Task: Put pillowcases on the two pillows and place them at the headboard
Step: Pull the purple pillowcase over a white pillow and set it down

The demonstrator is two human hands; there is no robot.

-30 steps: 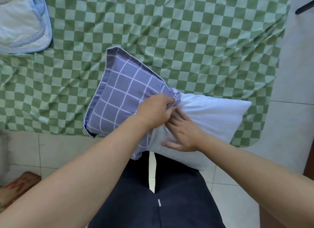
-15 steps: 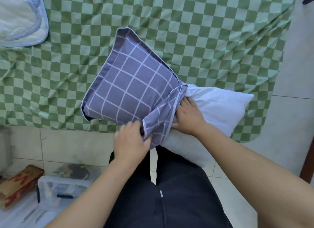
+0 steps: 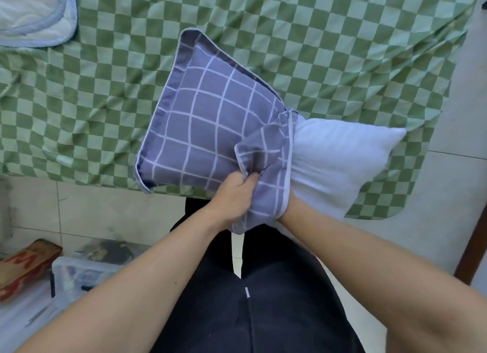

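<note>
i see the white pillow lying across the near edge of the bed, on the green checkered sheet, about half inside the purple grid pillowcase. the covered half points away and to the left of the pillow's bare end; the bare end sticks out to the right, its corner over the sheet's edge. the pillowcase opening is bunched up at the pillow's middle, white piping edge running down across it.

left hand is clamped on a gathered fold of the pillowcase, just left of the opening, thumb and fingers curled tight into the cloth. right hand is hidden inside the pillowcase, only the right wrist shows where it goes under the piping edge, below the pillow. can't tell whether that hand is gripping or flat.

far left of the pillow, at the top corner of the bed, a pale quilted item with blue trim lies on the sheet, can't tell what it is exactly. below the pillow i see dark trousers. left of those on the tile floor: a clear plastic box and a brown cardboard box with red print.
</note>
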